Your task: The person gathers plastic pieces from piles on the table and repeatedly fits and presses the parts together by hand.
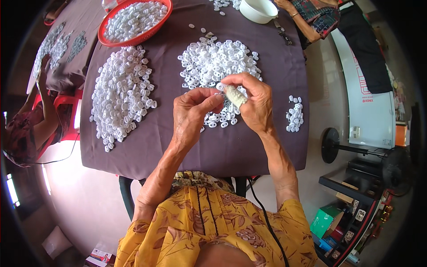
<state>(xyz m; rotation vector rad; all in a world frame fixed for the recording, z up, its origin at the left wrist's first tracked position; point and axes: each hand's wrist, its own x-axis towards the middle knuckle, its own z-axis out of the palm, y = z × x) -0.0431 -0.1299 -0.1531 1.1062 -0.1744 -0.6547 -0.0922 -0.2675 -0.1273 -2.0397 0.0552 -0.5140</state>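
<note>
Above the middle of the table my two hands meet in front of my chest. Pinched in my right hand (257, 103) is a small white plastic toggle (220, 87), an oval piece with two holes. A pale, ridged wrapping (236, 96) covers the thumb of that hand. My left hand (192, 109) is closed at the fingertips, right beside the toggle; what it pinches is too small to make out. Behind and below both hands spreads a heap of similar white pieces (218, 60). Another, longer heap (121, 91) lies to the left.
A red basket (133, 41) full of white pieces stands at the far left, a white bowl (257, 18) at the far right. A small cluster (295, 116) sits near the right edge of the tablecloth (178, 153). Other people work at left and far right. A fan (330, 145) stands right.
</note>
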